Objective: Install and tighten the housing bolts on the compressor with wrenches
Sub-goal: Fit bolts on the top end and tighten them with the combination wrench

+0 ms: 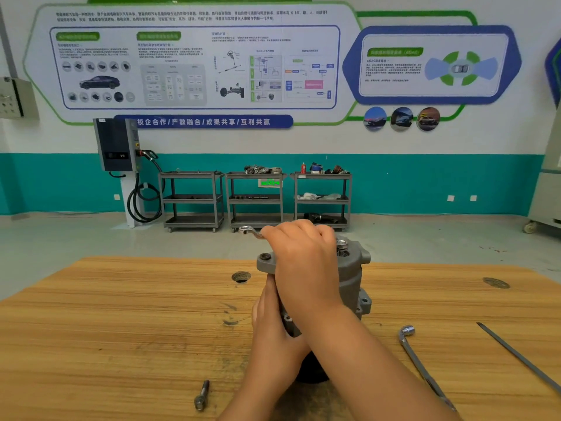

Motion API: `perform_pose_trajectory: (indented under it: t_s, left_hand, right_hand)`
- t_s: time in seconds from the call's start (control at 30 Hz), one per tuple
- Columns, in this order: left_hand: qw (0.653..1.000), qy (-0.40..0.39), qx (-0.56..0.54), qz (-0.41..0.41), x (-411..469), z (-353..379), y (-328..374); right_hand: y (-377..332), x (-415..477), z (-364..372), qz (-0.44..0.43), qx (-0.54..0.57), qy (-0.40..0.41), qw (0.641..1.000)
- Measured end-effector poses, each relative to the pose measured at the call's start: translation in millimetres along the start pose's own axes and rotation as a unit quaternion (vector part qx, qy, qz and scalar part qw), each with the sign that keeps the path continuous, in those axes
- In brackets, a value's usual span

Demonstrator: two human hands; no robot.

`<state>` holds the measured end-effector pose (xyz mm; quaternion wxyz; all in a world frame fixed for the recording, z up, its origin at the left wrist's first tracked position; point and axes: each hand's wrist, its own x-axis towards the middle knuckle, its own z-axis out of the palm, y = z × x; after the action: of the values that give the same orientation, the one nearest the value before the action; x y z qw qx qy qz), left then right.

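The compressor [349, 284] stands upright in the middle of the wooden table [121, 329], a grey housing with a lug sticking out on its upper left. The right hand [303, 253] sits on top of it, fingers curled tight round a wrench [249, 231]; only the ring end of the wrench shows, poking out to the left past the knuckles. Just beside that fist, on the housing's top right, a fitted bolt [341, 243] stands up shiny. The left hand [268, 326] comes in lower, under the right forearm, clasped against the compressor's left side with the thumb running up the housing; its fingers are mostly hidden, so how far round they reach I cannot tell. On the table near the front edge lies a loose bolt [202, 396], apart from the compressor. To the right lie an L-shaped socket wrench [420, 363] and, further out, a thin metal rod [516, 357], neither touched.
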<state>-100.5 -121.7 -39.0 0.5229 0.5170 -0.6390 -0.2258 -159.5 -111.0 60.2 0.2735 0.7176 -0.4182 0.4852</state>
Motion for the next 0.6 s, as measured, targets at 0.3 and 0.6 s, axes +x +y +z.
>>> perform_pose_trajectory:
  t_s: [0.3, 0.6]
  left_hand:
    - [0.999, -0.016, -0.042, 0.007, -9.3, -4.7, 1.2]
    - [0.997, -0.008, -0.068, 0.023, -11.9, -5.5, -2.9]
  right_hand:
    - [21.7, 13.7, -25.9, -0.052, 0.277, 0.198, 0.939]
    - [85.4, 24.3, -40.7, 0.398, 0.593, 0.250, 0.654]
